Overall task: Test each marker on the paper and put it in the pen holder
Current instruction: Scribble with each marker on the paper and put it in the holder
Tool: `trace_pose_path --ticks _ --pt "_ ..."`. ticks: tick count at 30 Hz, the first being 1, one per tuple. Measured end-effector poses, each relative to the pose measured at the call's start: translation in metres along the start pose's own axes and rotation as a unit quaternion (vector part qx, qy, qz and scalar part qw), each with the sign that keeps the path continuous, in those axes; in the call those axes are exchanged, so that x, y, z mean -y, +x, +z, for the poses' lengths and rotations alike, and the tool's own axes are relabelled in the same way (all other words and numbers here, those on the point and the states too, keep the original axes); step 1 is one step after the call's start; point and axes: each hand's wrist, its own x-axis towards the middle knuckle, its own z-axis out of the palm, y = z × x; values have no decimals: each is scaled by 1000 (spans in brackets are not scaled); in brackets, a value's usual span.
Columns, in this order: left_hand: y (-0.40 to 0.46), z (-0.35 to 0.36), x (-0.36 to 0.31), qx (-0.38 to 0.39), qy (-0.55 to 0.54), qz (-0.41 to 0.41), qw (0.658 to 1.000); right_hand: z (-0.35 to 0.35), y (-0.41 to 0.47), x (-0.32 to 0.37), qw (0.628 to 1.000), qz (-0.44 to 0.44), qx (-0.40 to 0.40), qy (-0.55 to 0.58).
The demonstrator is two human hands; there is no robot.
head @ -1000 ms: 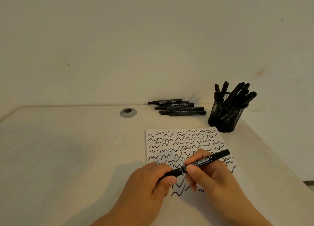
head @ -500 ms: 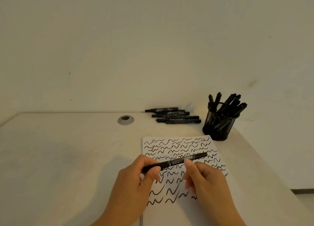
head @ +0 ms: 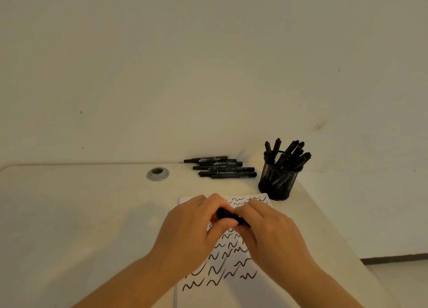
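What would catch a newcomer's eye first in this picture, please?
Two hands, left hand and right hand, meet over the scribbled paper, gripping a black marker. Behind them a mesh pen holder bristles with markers, and a row of loose markers lies by the wall.

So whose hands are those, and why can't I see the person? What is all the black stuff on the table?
There is no robot here. A person wears a camera on their head, so the picture looks down at their own two hands, just as their eyes would. The left hand and the right hand meet over a sheet of paper full of black squiggles. Between them they hold one black marker; their fingers hide most of it, so I cannot tell whether its cap is on. At the back of the pale table lies a row of loose markers. To the right stands a black mesh pen holder with several markers standing in it. The grey ring is a round fitting set in the table.
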Motion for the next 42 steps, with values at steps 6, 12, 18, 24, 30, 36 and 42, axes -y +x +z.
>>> trace_pose_path --ticks 6,12,18,24,30,36,42 --pt "64 -5 34 66 34 -79 994 -35 36 -39 981 136 -111 79" --pt "128 0 109 151 129 -151 968 -57 71 -79 921 209 -252 212" --pt "155 17 166 193 214 -144 947 -38 85 -110 906 274 -261 191" --pt "159 35 186 199 244 -125 941 -19 84 -125 931 274 -210 114" --pt "161 44 189 160 260 -122 944 -6 91 -128 951 270 -129 72" --pt "155 44 191 141 260 -123 947 -1 96 -126 966 248 -76 19" --pt "154 24 168 99 238 -119 959 -9 96 -121 973 210 -13 -92"
